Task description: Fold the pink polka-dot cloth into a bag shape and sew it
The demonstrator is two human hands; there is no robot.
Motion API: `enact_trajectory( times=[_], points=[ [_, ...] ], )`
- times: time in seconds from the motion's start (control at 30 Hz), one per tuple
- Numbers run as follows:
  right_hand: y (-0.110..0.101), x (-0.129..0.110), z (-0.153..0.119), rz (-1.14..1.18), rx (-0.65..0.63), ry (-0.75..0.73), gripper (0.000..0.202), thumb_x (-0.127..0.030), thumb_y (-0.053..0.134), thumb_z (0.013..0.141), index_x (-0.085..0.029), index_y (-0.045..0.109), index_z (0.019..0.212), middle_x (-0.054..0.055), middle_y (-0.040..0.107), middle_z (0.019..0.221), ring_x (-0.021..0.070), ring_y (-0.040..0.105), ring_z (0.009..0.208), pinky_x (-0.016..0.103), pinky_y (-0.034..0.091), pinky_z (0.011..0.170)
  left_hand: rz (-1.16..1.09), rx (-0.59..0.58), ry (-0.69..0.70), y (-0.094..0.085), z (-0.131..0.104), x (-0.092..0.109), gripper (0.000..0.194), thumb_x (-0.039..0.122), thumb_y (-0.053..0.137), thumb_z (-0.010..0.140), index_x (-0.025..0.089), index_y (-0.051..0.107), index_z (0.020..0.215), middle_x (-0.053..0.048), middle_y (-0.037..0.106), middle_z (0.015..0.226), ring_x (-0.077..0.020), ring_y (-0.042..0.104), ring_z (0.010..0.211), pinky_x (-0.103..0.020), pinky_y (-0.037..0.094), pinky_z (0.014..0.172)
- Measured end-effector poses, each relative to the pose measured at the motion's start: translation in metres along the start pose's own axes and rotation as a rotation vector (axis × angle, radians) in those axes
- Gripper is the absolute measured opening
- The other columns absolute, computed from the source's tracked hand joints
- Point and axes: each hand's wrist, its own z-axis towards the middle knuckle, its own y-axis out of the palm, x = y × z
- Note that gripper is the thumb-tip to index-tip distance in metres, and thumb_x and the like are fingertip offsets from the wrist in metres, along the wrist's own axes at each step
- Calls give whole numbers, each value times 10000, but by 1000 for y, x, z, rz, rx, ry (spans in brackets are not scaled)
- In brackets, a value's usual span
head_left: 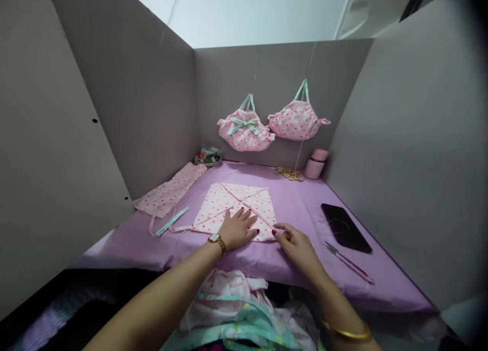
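Observation:
A pink dotted fabric piece (236, 201) lies folded into a pointed shape on the purple table cover (297, 198). My left hand (238, 230), with a gold watch at the wrist, presses flat on its near edge. My right hand (295, 243) pinches the cloth's near right corner between thumb and forefinger. A thin pink strap (179, 228) trails from the cloth's left corner.
Another dotted fabric strip (171, 191) and a mint ribbon (172, 221) lie at the left. A black phone (345, 227) and scissors (346, 262) lie at the right. Two finished dotted bags (246, 127) (297, 120) hang on the back panel, above a pink cup (315, 164), wooden beads (290, 173) and a small dish (208, 158). More fabric (236, 310) fills my lap.

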Motion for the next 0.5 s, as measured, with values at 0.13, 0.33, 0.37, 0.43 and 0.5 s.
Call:
enact_trajectory(
  times=[0.13, 0.33, 0.37, 0.43, 0.5],
  points=[
    [10, -10, 0, 80, -182, 64, 251, -293, 430, 795, -136, 582, 917, -24, 582, 461, 110, 463, 344, 204, 310, 370, 13, 1, -6, -1, 0, 2, 484, 508, 305, 895, 266, 402, 1303, -86, 382, 1419, -307, 314, 1288, -632, 227, 978],
    [12, -6, 4, -25, -127, 84, 197, -249, 434, 765, -172, 572, 648, 9, 585, 459, 123, 507, 404, 213, 332, 427, -3, -8, -7, -2, 0, 2, 484, 502, 318, 891, 275, 393, 1312, -76, 389, 1417, -294, 311, 1290, -617, 222, 990],
    [11, -5, 4, -57, -98, 75, 203, -245, 442, 759, -175, 571, 619, 26, 607, 499, 136, 536, 455, 222, 348, 458, -7, -8, -11, -2, 0, 1, 484, 502, 317, 891, 274, 395, 1311, -75, 388, 1417, -296, 309, 1291, -619, 218, 990],
    [8, -3, 2, -112, -46, 55, 210, -245, 453, 753, -180, 576, 595, 53, 642, 581, 165, 578, 550, 239, 372, 508, -16, -7, -18, -2, 0, 1, 484, 501, 321, 889, 276, 398, 1310, -75, 389, 1417, -298, 309, 1291, -617, 215, 992],
    [4, -4, -2, -151, 8, 28, 236, -276, 429, 789, -184, 603, 659, 63, 660, 635, 191, 600, 606, 260, 397, 545, -23, -3, -24, -2, 0, 1, 482, 502, 334, 885, 285, 398, 1311, -73, 391, 1416, -296, 312, 1291, -607, 218, 996]
  ],
)
